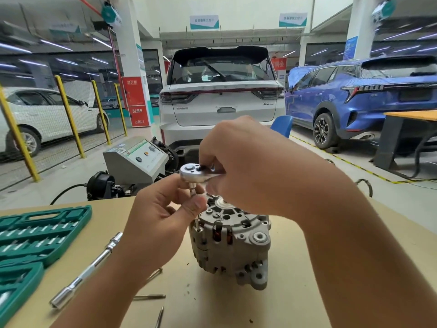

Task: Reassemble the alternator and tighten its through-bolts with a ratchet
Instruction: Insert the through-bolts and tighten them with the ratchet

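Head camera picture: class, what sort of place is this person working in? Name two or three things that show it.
Most likely a car repair or training workshop: parked cars such as the white SUV, a green socket set case on the workbench, and an alternator being worked on.

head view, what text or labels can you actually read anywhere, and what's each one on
"X6" plus smaller blurred letters: badge on the white SUV's tailgate.
Red pillar signs: white Chinese characters, too blurred to read.
Hanging banners: text too small to read.
Grey machine's control panel: labels too small to read.
Alternator, ratchet, green socket case: no readable markings.
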A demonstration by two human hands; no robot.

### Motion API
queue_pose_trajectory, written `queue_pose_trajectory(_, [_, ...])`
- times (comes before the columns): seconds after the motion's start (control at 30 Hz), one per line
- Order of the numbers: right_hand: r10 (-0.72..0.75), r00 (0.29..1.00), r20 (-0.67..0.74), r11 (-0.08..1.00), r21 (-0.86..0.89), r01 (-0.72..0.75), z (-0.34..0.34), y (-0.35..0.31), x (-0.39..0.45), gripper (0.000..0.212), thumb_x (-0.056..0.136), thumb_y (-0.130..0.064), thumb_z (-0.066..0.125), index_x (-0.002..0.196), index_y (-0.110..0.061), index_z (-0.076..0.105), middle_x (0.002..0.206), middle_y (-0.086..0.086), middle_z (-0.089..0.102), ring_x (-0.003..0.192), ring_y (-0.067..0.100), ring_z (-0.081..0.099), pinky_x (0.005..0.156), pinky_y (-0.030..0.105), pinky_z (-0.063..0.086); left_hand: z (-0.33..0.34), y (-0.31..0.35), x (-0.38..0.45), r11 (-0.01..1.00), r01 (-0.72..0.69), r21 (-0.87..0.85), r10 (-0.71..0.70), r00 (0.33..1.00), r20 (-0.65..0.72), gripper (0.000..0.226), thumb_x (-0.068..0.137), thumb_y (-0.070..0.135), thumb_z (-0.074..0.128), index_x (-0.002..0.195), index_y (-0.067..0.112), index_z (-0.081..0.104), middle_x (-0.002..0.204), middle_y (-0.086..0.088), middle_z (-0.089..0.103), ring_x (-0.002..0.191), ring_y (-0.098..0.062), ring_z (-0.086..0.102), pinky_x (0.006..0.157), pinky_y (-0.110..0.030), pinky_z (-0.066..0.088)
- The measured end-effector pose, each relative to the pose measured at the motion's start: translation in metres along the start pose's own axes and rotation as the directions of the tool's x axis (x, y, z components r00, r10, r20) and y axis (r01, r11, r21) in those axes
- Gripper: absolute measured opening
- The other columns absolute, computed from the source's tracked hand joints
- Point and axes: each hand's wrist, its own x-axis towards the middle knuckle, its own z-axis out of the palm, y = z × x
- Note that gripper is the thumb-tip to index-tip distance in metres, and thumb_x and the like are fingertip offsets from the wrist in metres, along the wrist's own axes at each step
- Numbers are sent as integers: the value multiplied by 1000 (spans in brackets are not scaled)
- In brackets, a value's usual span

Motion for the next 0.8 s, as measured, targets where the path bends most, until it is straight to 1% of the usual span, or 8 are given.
queue_pose_trajectory(0.2, [63,998,-23,998,-28,-64,3,-3,3,23,91,-13,66,98,-35,70,88,-11,61,84,18,53,94,49,44,-6,6,3,995,30,-96,-26,999,45,10,82,20,72,84,29,74,79,-15,73,69,-17,69,59,-13,47])
queue_pose_trajectory(0.3, [33,998,-49,996,-84,-37,6,-5,3,14,89,-15,68,86,-26,60,73,-9,47,62,12,40,66,34,36,-5,8,2,998,61,0,-61,997,-47,16,75,32,81,91,33,78,80,-5,75,66,-36,58,51,-31,47])
queue_pose_trajectory(0.4, [-7,999,-39,996,-85,4,4,-8,1,18,82,-17,73,81,-25,57,71,-10,47,59,11,41,55,28,27,-5,13,1,996,17,86,-10,996,-90,25,72,40,90,94,46,79,73,2,74,56,-19,57,52,-31,50])
queue_pose_trajectory(0.47, [2,998,-56,998,-62,-5,5,-7,4,14,83,-16,73,87,-28,67,75,-11,56,68,14,49,76,39,44,-4,15,1,997,-4,75,11,996,-93,20,72,40,82,91,46,79,69,0,72,56,-14,58,51,-30,52])
queue_pose_trajectory(0.57, [92,994,-64,994,-60,-96,9,-7,8,22,91,-16,68,101,-35,72,90,-10,63,95,22,57,116,59,26,-2,14,3,999,52,-10,-53,991,-122,15,69,40,79,84,40,80,69,-4,72,59,-13,59,50,-27,52])
queue_pose_trajectory(0.67, [59,996,-66,996,-56,-63,9,-7,7,9,88,-18,69,88,-27,66,79,-8,56,73,16,53,83,39,47,0,17,2,998,58,-18,-59,991,-120,14,70,36,78,83,40,80,70,-4,73,58,-10,59,53,-26,53])
queue_pose_trajectory(0.73, [43,998,-43,996,-73,-46,4,-6,1,22,83,-16,71,73,-22,53,73,-6,51,62,17,51,54,28,36,1,19,1,999,32,4,-31,992,-125,15,70,35,78,84,42,80,71,-5,74,57,-13,59,53,-29,54])
queue_pose_trajectory(0.8, [39,999,-11,998,-50,-39,0,-3,1,14,84,-11,69,77,-21,61,76,-6,56,67,20,57,57,31,44,1,21,1,999,29,34,-25,993,-113,14,71,36,77,84,40,80,73,-9,72,58,-24,59,53,-37,53])
